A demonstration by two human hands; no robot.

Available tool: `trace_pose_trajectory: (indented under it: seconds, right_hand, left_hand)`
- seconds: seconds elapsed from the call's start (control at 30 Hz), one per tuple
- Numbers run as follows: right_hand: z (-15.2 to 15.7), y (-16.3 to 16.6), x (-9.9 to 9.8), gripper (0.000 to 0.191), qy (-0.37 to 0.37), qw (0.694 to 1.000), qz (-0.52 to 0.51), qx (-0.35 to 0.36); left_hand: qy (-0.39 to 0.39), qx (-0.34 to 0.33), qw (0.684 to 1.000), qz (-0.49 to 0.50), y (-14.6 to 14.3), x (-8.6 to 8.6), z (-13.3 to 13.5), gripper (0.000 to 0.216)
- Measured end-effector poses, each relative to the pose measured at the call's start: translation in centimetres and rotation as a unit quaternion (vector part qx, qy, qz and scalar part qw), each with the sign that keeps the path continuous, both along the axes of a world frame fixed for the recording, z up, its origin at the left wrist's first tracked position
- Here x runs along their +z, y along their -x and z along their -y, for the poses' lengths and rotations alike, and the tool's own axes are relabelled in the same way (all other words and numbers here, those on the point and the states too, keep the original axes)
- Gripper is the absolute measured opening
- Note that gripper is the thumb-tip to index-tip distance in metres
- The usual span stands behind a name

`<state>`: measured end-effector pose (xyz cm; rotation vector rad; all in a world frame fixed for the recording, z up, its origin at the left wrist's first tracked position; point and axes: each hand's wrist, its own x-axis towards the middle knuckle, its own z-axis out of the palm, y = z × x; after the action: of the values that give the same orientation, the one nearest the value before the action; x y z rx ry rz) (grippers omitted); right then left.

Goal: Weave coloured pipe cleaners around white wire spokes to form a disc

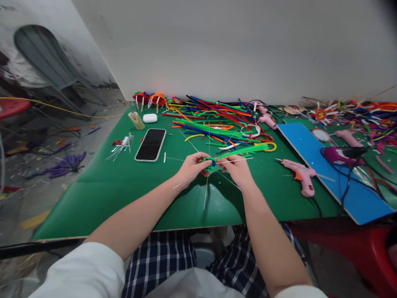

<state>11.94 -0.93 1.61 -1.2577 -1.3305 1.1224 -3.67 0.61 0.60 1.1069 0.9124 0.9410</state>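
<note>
A green table (pixel 124 182) stands against a plain white wall, with a littered floor at the left of the frame. At centre frame, just above the table's near edge, I see the left hand (pixel 192 165) and right hand (pixel 237 167) meeting on a small green coil (pixel 211 163). Both hands hold it in a narrow fingertip pinch. Thin white wires (pixel 205 194) radiate from the coil in several directions. A green stem (pixel 248 151) runs from the coil toward the upper right, into the pile (pixel 217 120) of coloured pipe cleaners. Risk 1, in my judgement: the wires look loosely seated, so a slackened pinch could let them slide out and scatter. Risk 2: the wire ends point at the wrists and could prick. Risk 3: pulling the stem could snag it in the pile and drag strands along. Risk 4: the glue gun (pixel 299 174) lies near the right hand, and a wide elbow sweep could strike it. The phone (pixel 150 144) lies at centre left, well apart.
</note>
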Motion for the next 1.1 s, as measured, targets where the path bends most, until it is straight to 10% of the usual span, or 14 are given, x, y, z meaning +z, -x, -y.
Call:
trace_pose_trajectory:
  seconds: [0.63,0.87,1.1]
  right_hand:
    - [0.1,-0.8,0.5,0.028,0.007,0.994,0.042,0.105]
    - [1.5,-3.7,3.7,0.027,-0.064,0.959,0.263,0.090]
    - [3.4,-5.5,6.3,0.033,-0.048,0.949,0.262,0.170]
  left_hand:
    - [-0.045,0.071,0.996,-0.041,0.2,-0.2,-0.5,0.025]
    - [-0.099,0.133,0.980,-0.107,0.7,-0.2,-1.0,0.018]
    - [-0.111,0.130,0.978,-0.123,0.6,-0.5,-1.0,0.018]
